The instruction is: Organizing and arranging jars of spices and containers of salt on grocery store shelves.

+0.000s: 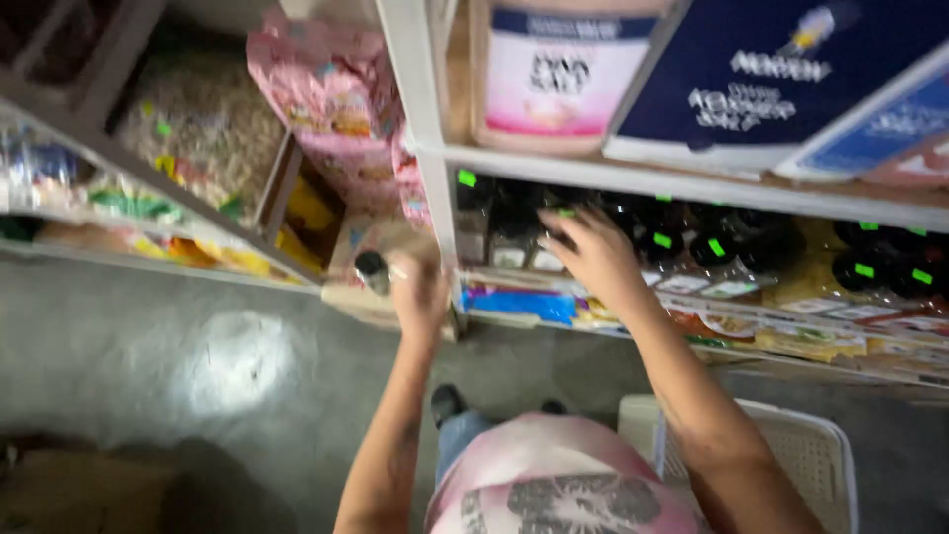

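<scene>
My left hand (417, 287) is closed around a small dark-capped bottle (373, 271), held in front of the white shelf upright (425, 119). My right hand (593, 255) reaches into the shelf with fingers spread, touching a row of dark-capped bottles (682, 237) that carry small green stickers. The picture is blurred by motion.
Above the bottles stand a pink-and-white tub (568, 74) and dark blue boxes (781, 69). Pink bags (336, 109) and packets of grain (203, 124) fill the left shelving. Flat packets (811, 331) lie on the lower shelf. A white plastic crate (811, 455) sits on the grey concrete floor (198, 376).
</scene>
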